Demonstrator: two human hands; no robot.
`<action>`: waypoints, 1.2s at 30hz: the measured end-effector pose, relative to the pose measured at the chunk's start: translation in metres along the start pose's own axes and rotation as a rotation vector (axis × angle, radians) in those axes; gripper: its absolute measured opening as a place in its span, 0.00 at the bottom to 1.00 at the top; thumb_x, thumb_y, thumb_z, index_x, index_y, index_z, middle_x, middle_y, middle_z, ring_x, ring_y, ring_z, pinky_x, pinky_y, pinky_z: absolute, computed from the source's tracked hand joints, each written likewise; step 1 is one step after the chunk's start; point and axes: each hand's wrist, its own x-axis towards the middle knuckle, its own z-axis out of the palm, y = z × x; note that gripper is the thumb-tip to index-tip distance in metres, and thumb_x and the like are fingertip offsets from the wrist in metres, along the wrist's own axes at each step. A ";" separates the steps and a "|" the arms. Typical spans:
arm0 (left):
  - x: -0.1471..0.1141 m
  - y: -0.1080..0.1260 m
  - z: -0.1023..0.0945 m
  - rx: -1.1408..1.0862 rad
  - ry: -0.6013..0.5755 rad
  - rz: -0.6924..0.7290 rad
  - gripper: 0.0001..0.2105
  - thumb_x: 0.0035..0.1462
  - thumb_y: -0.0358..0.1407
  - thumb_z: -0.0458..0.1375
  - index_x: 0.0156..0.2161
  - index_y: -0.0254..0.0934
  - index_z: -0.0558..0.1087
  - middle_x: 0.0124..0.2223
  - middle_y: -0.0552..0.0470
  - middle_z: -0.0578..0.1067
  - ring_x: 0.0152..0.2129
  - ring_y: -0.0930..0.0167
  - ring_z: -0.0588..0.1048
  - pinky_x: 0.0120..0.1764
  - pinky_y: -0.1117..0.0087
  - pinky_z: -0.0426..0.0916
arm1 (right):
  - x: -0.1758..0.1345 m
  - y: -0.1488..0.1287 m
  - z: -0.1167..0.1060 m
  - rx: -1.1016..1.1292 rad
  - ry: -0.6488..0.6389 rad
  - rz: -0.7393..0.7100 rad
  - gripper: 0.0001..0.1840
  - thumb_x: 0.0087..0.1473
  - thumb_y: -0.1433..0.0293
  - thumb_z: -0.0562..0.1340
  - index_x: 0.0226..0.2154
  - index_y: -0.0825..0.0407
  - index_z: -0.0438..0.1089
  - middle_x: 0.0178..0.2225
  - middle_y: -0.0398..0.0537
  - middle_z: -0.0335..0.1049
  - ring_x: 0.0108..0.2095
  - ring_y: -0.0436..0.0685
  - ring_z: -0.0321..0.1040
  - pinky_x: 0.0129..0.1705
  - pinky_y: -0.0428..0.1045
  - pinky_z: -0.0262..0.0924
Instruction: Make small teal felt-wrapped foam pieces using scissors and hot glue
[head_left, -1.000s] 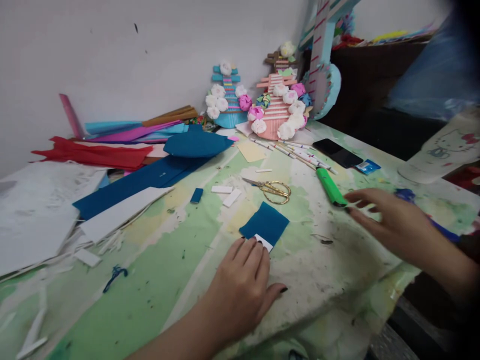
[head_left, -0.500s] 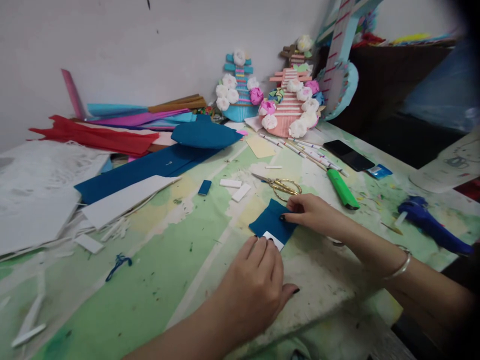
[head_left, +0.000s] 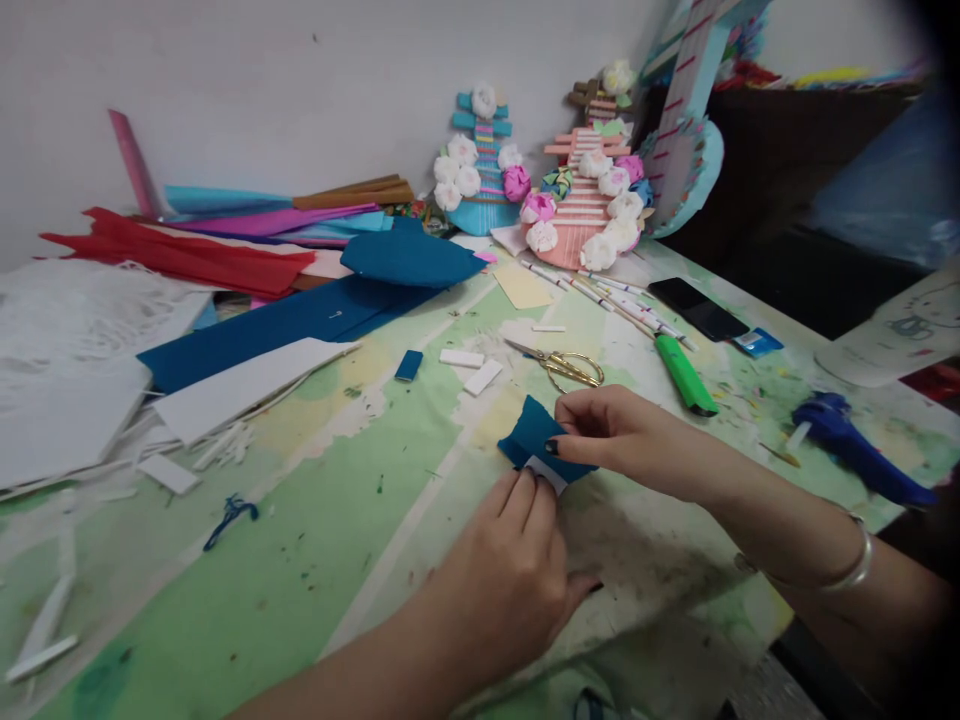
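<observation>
A small piece of blue crepe paper [head_left: 531,430] lies on the table in front of me, with a small white rectangular strip [head_left: 553,472] on its near edge. The bent fingertips of my left hand [head_left: 517,560] hold the strip down against the paper, partly covering it. From the far right, my right hand [head_left: 611,430] pinches the paper between thumb and fingers; its other fingertips are hidden. Just beyond the paper rest gold-handled scissors [head_left: 570,368], two white strips [head_left: 482,377] and a small blue-covered rectangle [head_left: 409,365].
Blue crepe paper sheets [head_left: 285,330] and white boards [head_left: 247,390] lie at left. A green cutter [head_left: 684,375], a phone [head_left: 697,308], a blue glue gun [head_left: 855,450] and a white cup [head_left: 889,330] are at right. Flower-decorated instrument models [head_left: 581,200] stand against the wall.
My right hand has shifted slightly left over the blue paper, whose right part is now raised and curled toward the strip. My left hand stays on the strip. The view has shifted a little.
</observation>
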 end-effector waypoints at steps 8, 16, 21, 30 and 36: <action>-0.004 0.002 -0.001 -0.012 -0.024 -0.015 0.30 0.57 0.50 0.50 0.44 0.17 0.74 0.47 0.26 0.74 0.49 0.50 0.71 0.53 0.53 0.63 | 0.003 0.001 0.008 0.132 -0.112 -0.035 0.12 0.50 0.73 0.58 0.21 0.52 0.54 0.20 0.36 0.48 0.23 0.47 0.45 0.24 0.45 0.42; -0.003 0.002 -0.002 -0.011 -0.083 -0.021 0.33 0.54 0.54 0.51 0.44 0.20 0.75 0.47 0.29 0.74 0.48 0.49 0.71 0.53 0.53 0.62 | 0.006 0.002 0.014 0.147 -0.173 -0.031 0.10 0.50 0.75 0.58 0.22 0.53 0.55 0.20 0.36 0.50 0.23 0.46 0.47 0.23 0.45 0.44; -0.003 0.004 -0.003 -0.005 -0.084 -0.017 0.32 0.54 0.54 0.51 0.41 0.20 0.76 0.42 0.29 0.76 0.43 0.51 0.73 0.51 0.53 0.63 | 0.009 0.001 0.018 0.128 -0.206 -0.027 0.10 0.50 0.76 0.57 0.22 0.53 0.55 0.20 0.35 0.49 0.23 0.46 0.46 0.24 0.45 0.43; -0.005 0.006 -0.002 0.007 -0.061 -0.010 0.35 0.53 0.57 0.50 0.41 0.19 0.76 0.41 0.29 0.77 0.43 0.51 0.74 0.51 0.53 0.63 | 0.012 0.005 0.024 0.168 -0.218 0.001 0.11 0.50 0.75 0.57 0.22 0.52 0.54 0.20 0.35 0.49 0.23 0.46 0.45 0.24 0.45 0.43; -0.002 0.000 -0.002 -0.098 0.053 -0.038 0.28 0.56 0.50 0.52 0.37 0.20 0.76 0.36 0.32 0.77 0.37 0.55 0.76 0.41 0.58 0.70 | 0.012 0.008 0.024 0.166 -0.193 -0.014 0.10 0.51 0.73 0.58 0.23 0.53 0.56 0.22 0.36 0.50 0.24 0.47 0.46 0.25 0.45 0.44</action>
